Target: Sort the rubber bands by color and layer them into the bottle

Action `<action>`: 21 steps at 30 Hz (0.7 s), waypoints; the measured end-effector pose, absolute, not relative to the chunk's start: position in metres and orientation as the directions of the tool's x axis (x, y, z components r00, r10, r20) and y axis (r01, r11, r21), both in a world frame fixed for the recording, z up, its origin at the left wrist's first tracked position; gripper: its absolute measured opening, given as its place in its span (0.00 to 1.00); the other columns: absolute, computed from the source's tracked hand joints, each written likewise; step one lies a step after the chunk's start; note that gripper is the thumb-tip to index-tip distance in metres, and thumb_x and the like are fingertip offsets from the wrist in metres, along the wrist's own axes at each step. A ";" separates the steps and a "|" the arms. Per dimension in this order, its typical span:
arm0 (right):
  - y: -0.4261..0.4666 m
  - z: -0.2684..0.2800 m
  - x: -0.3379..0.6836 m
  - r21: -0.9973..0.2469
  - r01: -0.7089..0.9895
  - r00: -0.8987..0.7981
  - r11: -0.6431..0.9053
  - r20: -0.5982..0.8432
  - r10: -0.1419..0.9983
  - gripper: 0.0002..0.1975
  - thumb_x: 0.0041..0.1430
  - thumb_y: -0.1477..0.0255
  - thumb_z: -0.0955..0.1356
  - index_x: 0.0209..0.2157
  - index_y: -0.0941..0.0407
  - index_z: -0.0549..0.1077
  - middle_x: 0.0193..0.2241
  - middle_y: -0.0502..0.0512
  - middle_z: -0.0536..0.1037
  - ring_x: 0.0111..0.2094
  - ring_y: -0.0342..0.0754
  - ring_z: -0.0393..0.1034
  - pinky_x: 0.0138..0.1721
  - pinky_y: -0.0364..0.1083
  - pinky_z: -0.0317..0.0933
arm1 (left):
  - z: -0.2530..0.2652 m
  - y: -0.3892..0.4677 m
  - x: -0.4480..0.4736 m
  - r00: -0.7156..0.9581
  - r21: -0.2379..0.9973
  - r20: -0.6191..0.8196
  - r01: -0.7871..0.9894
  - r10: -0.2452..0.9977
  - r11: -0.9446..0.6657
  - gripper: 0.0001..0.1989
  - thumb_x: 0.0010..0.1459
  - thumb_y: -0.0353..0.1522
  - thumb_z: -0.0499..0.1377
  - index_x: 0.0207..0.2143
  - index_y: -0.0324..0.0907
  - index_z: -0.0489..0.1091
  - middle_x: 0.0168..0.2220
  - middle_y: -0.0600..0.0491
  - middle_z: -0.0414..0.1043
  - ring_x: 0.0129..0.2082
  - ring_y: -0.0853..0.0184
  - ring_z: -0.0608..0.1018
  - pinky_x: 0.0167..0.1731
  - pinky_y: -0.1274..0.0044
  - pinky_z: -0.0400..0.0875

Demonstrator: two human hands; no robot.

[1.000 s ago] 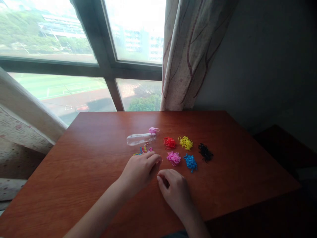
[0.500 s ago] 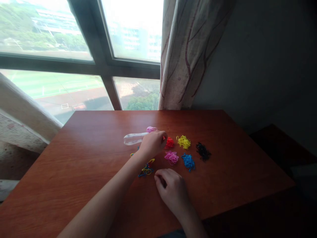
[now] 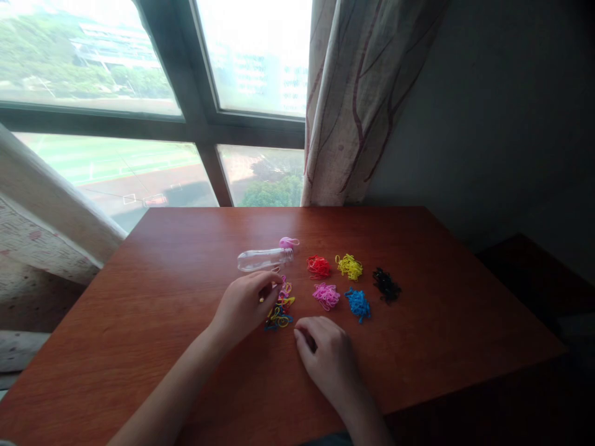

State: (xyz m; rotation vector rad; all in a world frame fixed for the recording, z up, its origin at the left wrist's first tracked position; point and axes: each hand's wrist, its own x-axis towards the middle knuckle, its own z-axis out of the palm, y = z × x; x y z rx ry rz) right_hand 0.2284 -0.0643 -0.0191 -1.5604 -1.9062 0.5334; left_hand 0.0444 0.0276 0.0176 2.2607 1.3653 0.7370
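Red-brown wooden table (image 3: 116, 322) | left hand (image 3: 242, 306) at multicoloured heap of thin rubbery loops (image 3: 280, 314), grip: can't tell | right hand (image 3: 328, 352) curled just beside, grip: can't tell | five single-colour loop heaps (image 3: 326, 297) spaced apart, presumably against mixing.

Bright daylight pours in through the window (image 3: 199, 127), turning the sky (image 3: 260, 25) plain white and the far buildings (image 3: 260, 77) pale and hazy. It puts a soft shine on the back of the table (image 3: 209, 229), but the wall (image 3: 488, 124) on the right is dim. The black bands (image 3: 385, 286) look like one dark, fuzzy lump.
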 end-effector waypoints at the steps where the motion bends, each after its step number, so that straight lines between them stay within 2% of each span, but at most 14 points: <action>1: -0.064 -0.019 0.228 -0.643 0.733 -0.119 0.223 0.201 0.972 0.06 0.60 0.78 0.65 0.31 0.53 0.71 0.27 0.48 0.74 0.31 0.46 0.67 0.33 0.43 0.52 | 0.015 0.021 0.039 0.379 0.594 0.225 0.677 0.897 -0.435 0.06 0.59 0.31 0.56 0.36 0.41 0.73 0.27 0.55 0.74 0.24 0.72 0.71 0.27 0.82 0.62; 5: -0.066 -0.018 0.226 -0.610 0.761 -0.124 0.220 0.196 0.973 0.06 0.61 0.78 0.65 0.31 0.53 0.71 0.27 0.48 0.74 0.30 0.46 0.66 0.33 0.44 0.51 | 0.006 0.001 0.022 0.366 0.628 0.193 0.667 0.910 -0.401 0.08 0.61 0.33 0.55 0.36 0.42 0.73 0.26 0.56 0.73 0.23 0.72 0.71 0.26 0.82 0.63; 9: -0.065 -0.018 0.224 -0.601 0.772 -0.115 0.208 0.190 0.975 0.06 0.61 0.78 0.65 0.32 0.53 0.71 0.27 0.48 0.74 0.30 0.46 0.67 0.33 0.44 0.51 | -0.001 -0.012 0.014 0.338 0.642 0.172 0.673 0.925 -0.366 0.08 0.62 0.34 0.54 0.36 0.43 0.73 0.30 0.55 0.75 0.26 0.71 0.74 0.29 0.81 0.66; 16: -0.057 -0.017 0.218 -0.577 0.798 -0.072 0.175 0.197 0.978 0.07 0.60 0.76 0.65 0.38 0.52 0.73 0.28 0.49 0.76 0.29 0.46 0.69 0.32 0.43 0.52 | -0.004 -0.018 0.018 0.362 0.587 0.123 0.724 0.924 -0.362 0.08 0.62 0.33 0.53 0.37 0.45 0.72 0.33 0.54 0.76 0.30 0.68 0.77 0.31 0.79 0.67; 21: -0.052 -0.017 0.214 -0.550 0.806 -0.100 0.218 0.237 0.966 0.06 0.60 0.77 0.65 0.34 0.53 0.74 0.27 0.49 0.77 0.30 0.46 0.71 0.32 0.42 0.54 | -0.002 -0.017 0.020 0.369 0.573 0.147 0.724 0.918 -0.383 0.07 0.61 0.32 0.53 0.37 0.45 0.71 0.33 0.54 0.76 0.29 0.68 0.77 0.30 0.80 0.67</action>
